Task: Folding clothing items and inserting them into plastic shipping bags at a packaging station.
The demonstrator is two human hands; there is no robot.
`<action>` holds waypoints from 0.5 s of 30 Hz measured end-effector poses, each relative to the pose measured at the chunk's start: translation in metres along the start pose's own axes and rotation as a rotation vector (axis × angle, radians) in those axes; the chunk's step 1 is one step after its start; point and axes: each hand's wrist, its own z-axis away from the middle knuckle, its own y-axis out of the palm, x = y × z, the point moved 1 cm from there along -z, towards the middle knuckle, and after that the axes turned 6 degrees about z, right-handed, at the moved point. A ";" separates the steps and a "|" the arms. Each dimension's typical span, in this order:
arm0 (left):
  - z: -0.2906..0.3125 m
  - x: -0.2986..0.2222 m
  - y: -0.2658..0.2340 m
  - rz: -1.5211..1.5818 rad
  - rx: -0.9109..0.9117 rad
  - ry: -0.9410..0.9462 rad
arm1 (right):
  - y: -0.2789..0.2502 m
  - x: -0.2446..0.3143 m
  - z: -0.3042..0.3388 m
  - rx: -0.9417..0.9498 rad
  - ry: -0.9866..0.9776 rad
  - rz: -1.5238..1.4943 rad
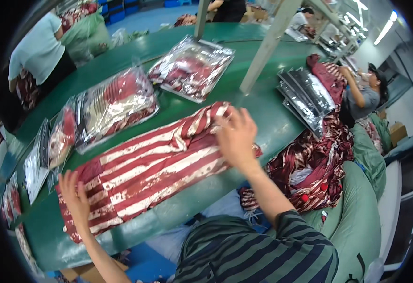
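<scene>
A red-and-cream striped garment (154, 172) with blotchy markings lies folded into a long strip, slanting across the green table. My left hand (76, 200) rests at its left end, fingers spread over the cloth and gripping nothing. At the other end, my right hand (237, 137) is over the bunched upper corner, slightly blurred, with its fingers apart. Just beyond the garment, a clear plastic bag (117, 104) holds folded red and cream clothing. A second bagged garment (194, 68) lies farther back.
Flat packing bags (305, 96) are stacked at the right, beside a heap of dark red patterned garments (305, 170). A grey metal post (268, 49) rises from the green table (272, 113). More bags (37, 160) lie at left. Co-workers (364, 96) are around the table.
</scene>
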 end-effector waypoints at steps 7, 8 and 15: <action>0.013 -0.015 0.064 0.142 0.205 -0.068 | 0.050 0.066 0.008 -0.006 -0.232 -0.110; 0.018 -0.009 0.066 0.114 0.233 -0.141 | 0.062 0.066 0.014 0.050 -0.221 -0.072; 0.039 -0.001 0.057 0.132 0.226 -0.285 | 0.073 0.061 0.024 0.080 -0.057 -0.251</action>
